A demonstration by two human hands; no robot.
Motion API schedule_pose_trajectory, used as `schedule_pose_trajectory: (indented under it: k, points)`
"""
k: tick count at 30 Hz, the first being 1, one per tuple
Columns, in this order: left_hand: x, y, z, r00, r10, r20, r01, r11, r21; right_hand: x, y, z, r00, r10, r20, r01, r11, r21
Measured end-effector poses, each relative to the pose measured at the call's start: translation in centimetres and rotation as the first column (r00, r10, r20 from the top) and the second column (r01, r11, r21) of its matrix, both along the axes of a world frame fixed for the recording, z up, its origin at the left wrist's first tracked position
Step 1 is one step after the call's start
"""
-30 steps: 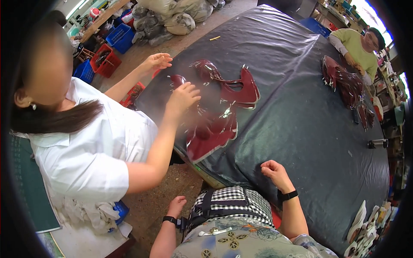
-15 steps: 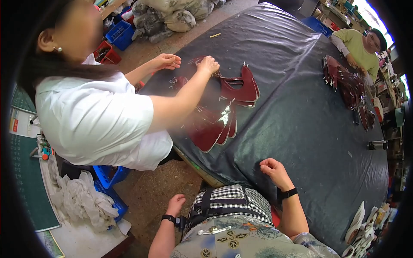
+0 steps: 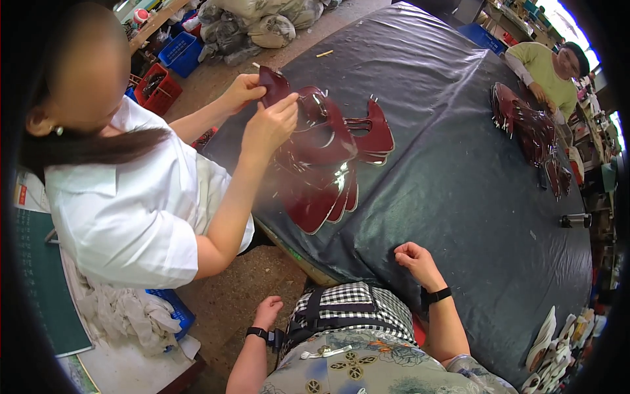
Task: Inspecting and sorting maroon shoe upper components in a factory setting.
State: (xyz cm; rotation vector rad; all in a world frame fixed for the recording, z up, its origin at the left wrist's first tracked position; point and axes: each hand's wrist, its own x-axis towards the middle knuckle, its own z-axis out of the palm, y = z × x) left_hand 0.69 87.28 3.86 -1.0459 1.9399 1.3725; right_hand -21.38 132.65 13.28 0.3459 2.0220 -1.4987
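Observation:
My right hand (image 3: 418,264) rests at the near edge of the black-covered table (image 3: 453,217), its fingers loosely curled in and nothing seen in them. Beside my checked apron (image 3: 351,305), my left hand (image 3: 269,311) hangs over the floor with its fingers bent together. Neither hand touches the dark red glossy shoe-upper pieces (image 3: 315,200), which lie fanned out ahead and to the left. A person in white (image 3: 131,203) at my left lifts one such piece (image 3: 328,141) with both hands. More of these pieces (image 3: 377,134) lie in a stack just right of it.
A seated person (image 3: 548,79) at the far right is by another pile of dark red pieces (image 3: 528,128). Light shoe parts (image 3: 558,345) crowd the near right edge. A dark cylinder (image 3: 576,221) stands at the right. Crumpled pale cloth (image 3: 128,302) lies at the left.
The person in white has raised a dark red piece from the table and drawn it toward the left, both hands now on it. My own hands have hardly moved.

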Motion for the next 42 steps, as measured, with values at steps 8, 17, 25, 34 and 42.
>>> schedule_pose_trajectory:
  k: [8, 17, 25, 34, 42]
  points:
    - [-0.2, 0.0, -0.1, 0.999, -0.023, -0.024, 0.024, 1.0, 0.006, 0.0, 0.2, -0.4, 1.0, 0.001, -0.002, -0.001, 1.0, 0.0]
    - [-0.4, 0.1, 0.0, 1.0, -0.028, -0.006, 0.028, 0.999, -0.015, 0.2, 0.1, -0.6, 1.0, 0.014, -0.013, -0.014, 1.0, 0.012]
    - [-0.6, 0.3, 0.3, 1.0, -0.022, 0.008, 0.022, 1.0, -0.018, 0.3, 0.1, -0.8, 1.0, 0.012, -0.012, -0.012, 1.0, 0.026]
    - [-0.3, -0.1, -0.2, 0.999, -0.033, -0.005, 0.033, 0.999, -0.006, 0.7, 0.0, -0.9, 1.0, 0.004, -0.003, -0.004, 1.0, 0.01]
    - [0.0, -0.2, -0.7, 0.999, -0.014, 0.033, 0.014, 1.0, -0.007, 1.0, -0.2, -0.9, 1.0, -0.013, -0.008, 0.012, 1.0, -0.02]
